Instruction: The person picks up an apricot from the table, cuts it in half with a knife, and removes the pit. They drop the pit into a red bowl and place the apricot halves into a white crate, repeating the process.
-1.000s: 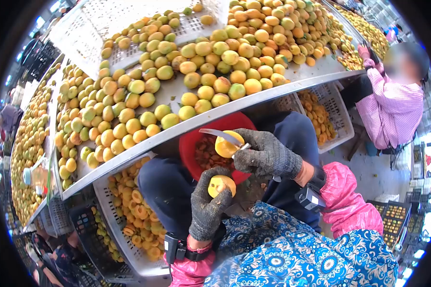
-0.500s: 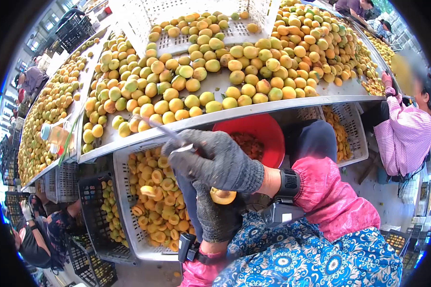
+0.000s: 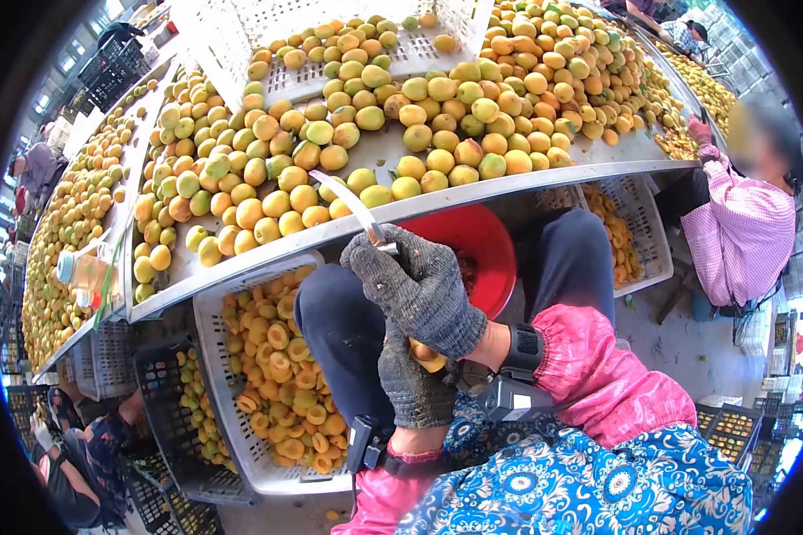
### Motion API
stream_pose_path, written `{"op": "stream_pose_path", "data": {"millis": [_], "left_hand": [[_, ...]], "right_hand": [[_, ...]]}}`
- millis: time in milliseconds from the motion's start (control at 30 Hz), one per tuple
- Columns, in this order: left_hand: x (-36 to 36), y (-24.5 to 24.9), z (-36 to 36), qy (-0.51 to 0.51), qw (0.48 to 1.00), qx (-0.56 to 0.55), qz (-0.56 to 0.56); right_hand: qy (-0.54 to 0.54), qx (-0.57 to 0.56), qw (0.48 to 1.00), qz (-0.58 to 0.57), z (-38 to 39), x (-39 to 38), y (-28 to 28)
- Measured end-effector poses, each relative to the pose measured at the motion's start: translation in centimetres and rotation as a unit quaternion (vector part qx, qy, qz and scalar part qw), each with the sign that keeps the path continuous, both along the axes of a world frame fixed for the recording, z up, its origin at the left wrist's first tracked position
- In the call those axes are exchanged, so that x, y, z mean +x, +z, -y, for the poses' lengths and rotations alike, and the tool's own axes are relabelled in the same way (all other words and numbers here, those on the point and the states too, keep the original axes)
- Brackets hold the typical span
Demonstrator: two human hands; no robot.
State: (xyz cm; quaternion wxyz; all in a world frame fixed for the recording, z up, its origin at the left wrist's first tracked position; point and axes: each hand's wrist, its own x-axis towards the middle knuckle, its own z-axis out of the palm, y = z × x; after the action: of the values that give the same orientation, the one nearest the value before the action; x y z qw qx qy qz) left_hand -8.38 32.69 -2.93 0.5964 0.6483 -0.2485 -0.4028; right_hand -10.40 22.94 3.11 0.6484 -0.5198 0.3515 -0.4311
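My right hand [image 3: 433, 290], in a grey knit glove, is closed around the handle of a knife [image 3: 359, 205]. Its curved blade points up and left toward the table edge. Just below, my left hand [image 3: 410, 388], also gloved, is closed on an apricot [image 3: 428, 357] that is mostly hidden by the fingers and my right hand. The two hands touch or nearly touch above my lap. Left of my knee stands a white crate [image 3: 219, 357] of halved apricots [image 3: 285, 383]. Behind my right hand is a red basin [image 3: 495, 259], its contents largely covered.
Whole apricots [image 3: 268, 192] cover much of the metal-edged table [image 3: 401, 209], with a white crate [image 3: 214, 45] tipped on it. A black crate [image 3: 165, 392] stands far left. A co-worker in a pink checked top [image 3: 745, 223] sits at right, near another crate of halves [image 3: 629, 241].
My right hand has turned, and the knife blade now shows sharply, pointing up. The apricot's cut face, plain before, is now mostly covered. The whole view has shifted slightly.
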Motion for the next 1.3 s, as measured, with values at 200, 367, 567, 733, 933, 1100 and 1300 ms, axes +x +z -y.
{"op": "stream_pose_path", "data": {"millis": [200,367,567,733,933,1100,1300], "left_hand": [[-0.3,0.2,1.8,0.031,0.973,-0.009,-0.229],[-1.3,-0.4,3.6,0.051,0.99,-0.019,-0.132],[-2.5,-0.6,6.2,0.066,0.997,-0.03,-0.03],[-2.5,-1.8,7.2,-0.001,1.0,-0.017,0.007],[-3.0,-1.2,8.0,-0.044,0.992,-0.029,0.117],[-2.4,-3.4,8.0,-0.1,0.913,-0.017,0.394],[-5.1,-3.5,9.7,0.039,0.971,-0.085,0.22]], "right_hand": [[-0.034,0.182,0.981,0.051,2.8,-1.1,-0.4],[-0.045,0.298,0.95,0.085,4.7,-2.4,-1.5],[-0.078,0.337,0.932,0.108,7.2,-4.0,-2.6],[-0.096,0.121,0.988,0.008,7.7,-4.6,-3.4],[-0.1,0.107,0.987,0.065,8.6,-4.8,-4.6],[-0.113,0.284,0.947,0.102,9.0,-5.8,-3.5],[-0.122,0.399,0.897,0.145,10.2,-7.3,-3.9]]}}
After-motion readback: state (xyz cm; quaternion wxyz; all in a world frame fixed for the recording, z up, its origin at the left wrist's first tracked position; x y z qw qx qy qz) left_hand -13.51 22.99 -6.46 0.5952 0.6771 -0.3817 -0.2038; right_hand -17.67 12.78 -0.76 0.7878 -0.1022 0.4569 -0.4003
